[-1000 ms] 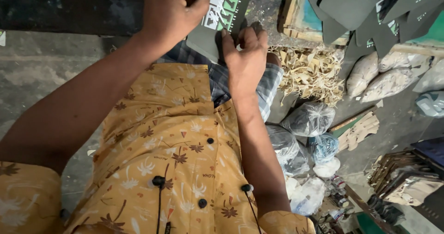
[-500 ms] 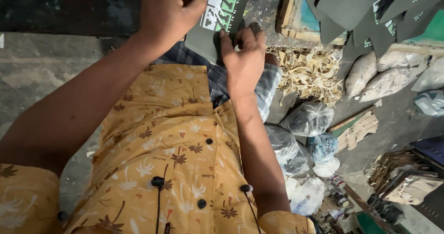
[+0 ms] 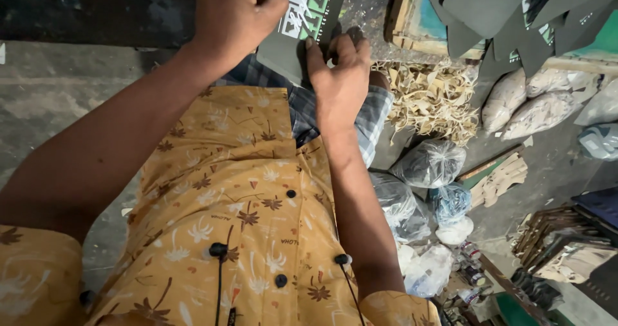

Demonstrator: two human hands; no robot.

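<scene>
Mustard cloth of your floral shirt [image 3: 244, 197] fills the lower middle of the frame, buttons and two dark earphone cords running down it. Further up, your right hand [image 3: 338, 81] lies flat on a dark grey cut sheet [image 3: 283, 49], fingers together, pinning its lower edge over your checked lap. Your left hand [image 3: 235, 13], at the top centre, is curled shut on the same sheet near its green and white printed panel [image 3: 312, 7].

With only the right fingertips on that edge, I judge the piece could slide or buckle if your left hand tugs sideways, and the print could crease under the pinch.

At right lie knotted plastic bags [image 3: 428, 165] on the floor, then a heap of pale offcuts [image 3: 431, 97]; beyond, at upper right, a stack of matching dark pieces [image 3: 515, 17] overhangs a wooden frame [image 3: 412, 17].

The sheet's top runs out of frame, your left fingertips are hidden in the fist, and the clutter at lower right is too murky to name.
</scene>
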